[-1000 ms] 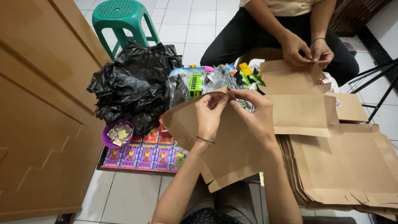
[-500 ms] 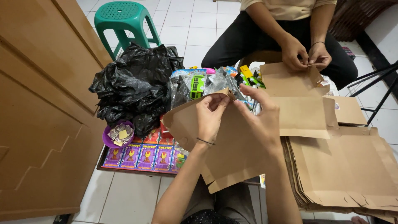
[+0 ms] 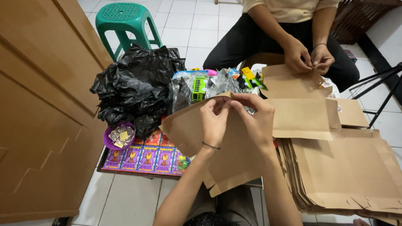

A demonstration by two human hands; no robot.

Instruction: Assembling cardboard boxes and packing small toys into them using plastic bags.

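Now | both hands (image 3: 236, 117) pinching brown paper bag (image 3: 217, 155) top | purple cards (image 3: 146, 157) left

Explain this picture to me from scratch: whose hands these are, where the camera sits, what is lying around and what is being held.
There is no machine here. The camera sits on a person's head and looks down, so the two arms rising from the bottom edge are that person's own. The left hand and right hand both pinch the top edge of a brown paper bag. To the right lies a stack of flat bags. Ahead are a black plastic bag, small packaged toys, a purple bowl and a tray of purple packets. A second person sits opposite, handling another paper bag. A green stool stands behind.
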